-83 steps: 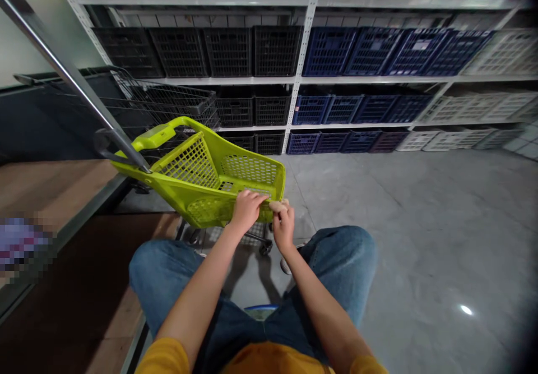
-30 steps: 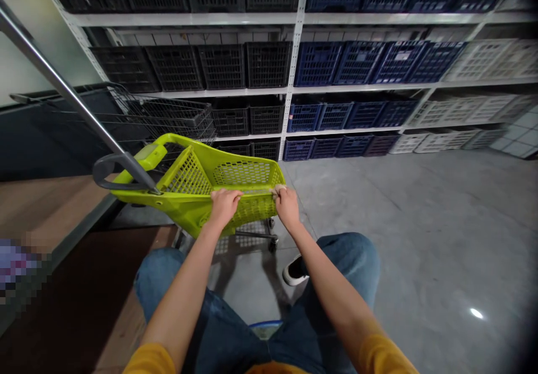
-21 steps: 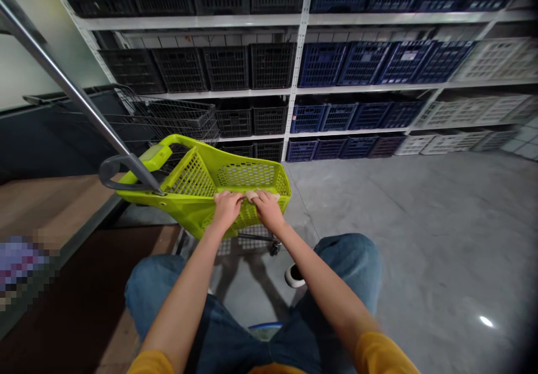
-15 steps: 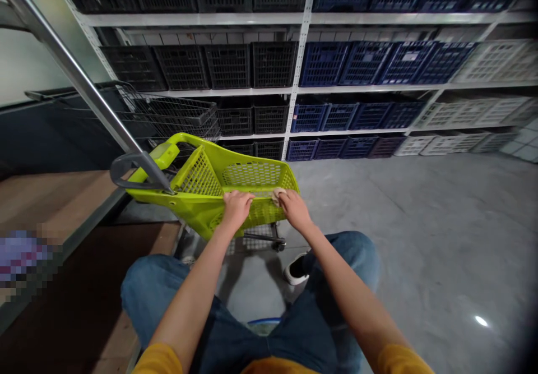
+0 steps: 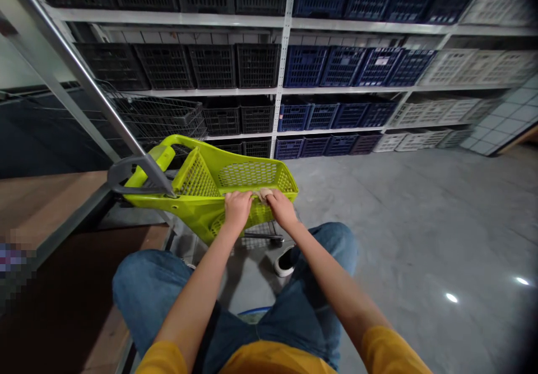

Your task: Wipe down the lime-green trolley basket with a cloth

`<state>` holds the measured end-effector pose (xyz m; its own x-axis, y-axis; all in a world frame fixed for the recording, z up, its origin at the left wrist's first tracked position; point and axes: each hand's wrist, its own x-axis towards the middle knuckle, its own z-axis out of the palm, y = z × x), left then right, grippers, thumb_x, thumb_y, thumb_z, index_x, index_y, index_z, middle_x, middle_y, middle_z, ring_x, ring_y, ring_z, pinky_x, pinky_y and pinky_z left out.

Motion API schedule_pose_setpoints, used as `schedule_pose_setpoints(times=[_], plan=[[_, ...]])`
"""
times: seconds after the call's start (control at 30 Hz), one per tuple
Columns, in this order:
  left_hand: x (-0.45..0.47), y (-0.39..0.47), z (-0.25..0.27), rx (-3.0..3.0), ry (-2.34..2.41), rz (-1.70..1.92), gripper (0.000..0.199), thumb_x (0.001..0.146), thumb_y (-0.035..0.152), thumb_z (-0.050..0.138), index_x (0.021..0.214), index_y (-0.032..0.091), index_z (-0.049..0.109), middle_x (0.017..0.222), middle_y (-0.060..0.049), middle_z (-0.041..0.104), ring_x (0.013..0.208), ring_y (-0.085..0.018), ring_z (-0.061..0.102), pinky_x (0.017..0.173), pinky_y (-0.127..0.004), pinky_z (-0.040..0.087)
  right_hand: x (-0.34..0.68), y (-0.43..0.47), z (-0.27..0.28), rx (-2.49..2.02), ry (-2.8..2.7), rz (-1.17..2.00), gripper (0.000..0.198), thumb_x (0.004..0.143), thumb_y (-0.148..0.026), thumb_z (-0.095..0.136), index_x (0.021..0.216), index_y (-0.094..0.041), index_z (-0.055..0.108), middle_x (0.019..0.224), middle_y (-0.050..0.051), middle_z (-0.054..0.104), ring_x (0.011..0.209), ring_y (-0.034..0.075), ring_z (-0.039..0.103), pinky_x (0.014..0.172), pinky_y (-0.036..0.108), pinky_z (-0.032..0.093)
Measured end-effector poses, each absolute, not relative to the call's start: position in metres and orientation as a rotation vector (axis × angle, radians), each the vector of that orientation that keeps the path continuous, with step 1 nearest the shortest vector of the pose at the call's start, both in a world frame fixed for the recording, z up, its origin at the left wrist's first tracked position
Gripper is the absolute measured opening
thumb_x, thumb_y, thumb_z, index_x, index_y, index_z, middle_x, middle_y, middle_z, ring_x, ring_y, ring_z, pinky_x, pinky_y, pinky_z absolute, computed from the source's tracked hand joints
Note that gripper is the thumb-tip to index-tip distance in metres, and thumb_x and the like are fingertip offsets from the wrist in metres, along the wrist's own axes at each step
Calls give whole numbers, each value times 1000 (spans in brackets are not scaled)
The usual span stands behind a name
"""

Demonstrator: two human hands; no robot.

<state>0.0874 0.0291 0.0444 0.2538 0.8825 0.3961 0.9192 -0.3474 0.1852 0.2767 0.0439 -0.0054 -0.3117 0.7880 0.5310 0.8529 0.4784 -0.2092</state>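
Note:
A lime-green plastic shopping cart [image 5: 191,208] stands in front of my knees, with its grey handle part at the left. My left hand [image 5: 237,208] is closed over the cart's near rim. Just to its right, my right hand [image 5: 281,208] presses a small beige cloth [image 5: 264,194] against the same rim. Most of the cloth is hidden under the fingers. Through the mesh sides, part of the basket's inside shows.
Shelving behind holds black crates [image 5: 212,67], blue crates [image 5: 306,65] and whitish crates [image 5: 448,67]. A wire cart [image 5: 162,116] stands behind the green one. A metal pole [image 5: 79,68] slants down at the left, above brown boards [image 5: 50,194]. Grey floor [image 5: 403,217] extends right.
My right hand has slid left along the rim with the cloth, closer to my left hand. The left hand stays on the rim. My view has turned slightly to the right.

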Motion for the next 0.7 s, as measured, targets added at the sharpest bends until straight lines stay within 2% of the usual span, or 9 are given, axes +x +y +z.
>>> schedule_pose_setpoints(times=[0.17, 0.23, 0.33, 0.43, 0.5, 0.63, 0.7], plan=[[77, 36, 47, -2463, -1718, -621, 26, 97, 30, 47, 107, 26, 70, 106, -6, 75, 99, -26, 61, 85, -41, 36, 339, 56, -15, -1541, -2002, -159, 22, 91, -13, 49, 105, -22, 62, 113, 10, 64, 103, 22, 56, 85, 31, 47], [76, 38, 46, -2478, -1716, -609, 28, 97, 27, 46, 109, 26, 70, 108, -6, 75, 100, -26, 62, 85, -41, 36, 341, 57, -16, -1583, -1908, -138, 24, 91, -12, 47, 106, -22, 62, 113, 11, 64, 104, 23, 57, 86, 33, 48], [77, 39, 45, -2465, -1718, -620, 30, 96, 26, 44, 110, 26, 70, 107, -7, 75, 100, -26, 62, 85, -42, 37, 300, 51, -14, -1510, -1895, -113, 25, 91, -13, 48, 110, -21, 62, 119, 13, 62, 112, 24, 55, 95, 37, 47], [77, 38, 46, -2459, -1711, -577, 28, 96, 25, 43, 103, 25, 70, 100, -8, 75, 97, -26, 62, 84, -42, 37, 241, 42, -9, -1358, -1994, -155, 30, 94, -17, 48, 121, -23, 59, 130, 12, 57, 123, 24, 50, 104, 39, 44], [76, 37, 48, -2468, -1691, -535, 27, 96, 25, 43, 98, 24, 70, 98, -9, 75, 96, -26, 62, 83, -42, 38, 221, 38, -7, -1323, -2024, -194, 30, 96, -19, 48, 124, -23, 57, 130, 13, 57, 123, 25, 50, 106, 39, 42], [69, 34, 54, -2512, -1621, -504, 30, 95, 22, 44, 112, 25, 69, 111, -7, 74, 100, -26, 61, 86, -42, 38, 260, 41, -5, -1309, -2136, -216, 21, 93, -17, 53, 112, -21, 62, 124, 13, 61, 118, 25, 52, 98, 36, 45], [61, 32, 56, -2462, -1629, -521, 30, 95, 25, 46, 115, 26, 68, 114, -7, 73, 103, -27, 60, 90, -45, 36, 296, 47, 1, -1419, -2111, -206, 16, 91, -16, 55, 103, -22, 65, 110, 11, 66, 106, 25, 56, 90, 34, 46]])
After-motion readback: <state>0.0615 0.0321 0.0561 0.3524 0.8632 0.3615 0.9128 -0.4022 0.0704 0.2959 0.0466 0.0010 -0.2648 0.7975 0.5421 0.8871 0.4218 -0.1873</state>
